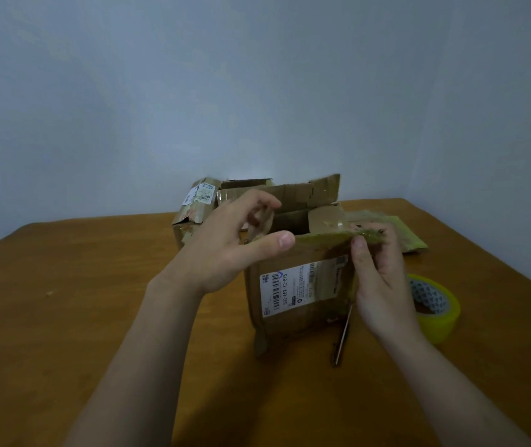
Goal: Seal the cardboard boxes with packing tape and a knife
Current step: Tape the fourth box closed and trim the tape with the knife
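Observation:
A worn cardboard box (296, 304) with a white shipping label stands open in the middle of the wooden table. My left hand (231, 250) holds its near flap at the left end, thumb along the edge and fingers curled over the top. My right hand (377, 279) pinches the same flap at its right corner. A roll of yellow packing tape (441, 312) lies on the table just right of my right hand. A knife (343, 338) lies on the table by the box's right side, partly hidden by my right wrist.
A second cardboard box (198, 204) with a label stands behind the first, to the left. A flattened piece of cardboard (399, 230) lies at the back right. The table (80, 301) ends near a grey wall behind.

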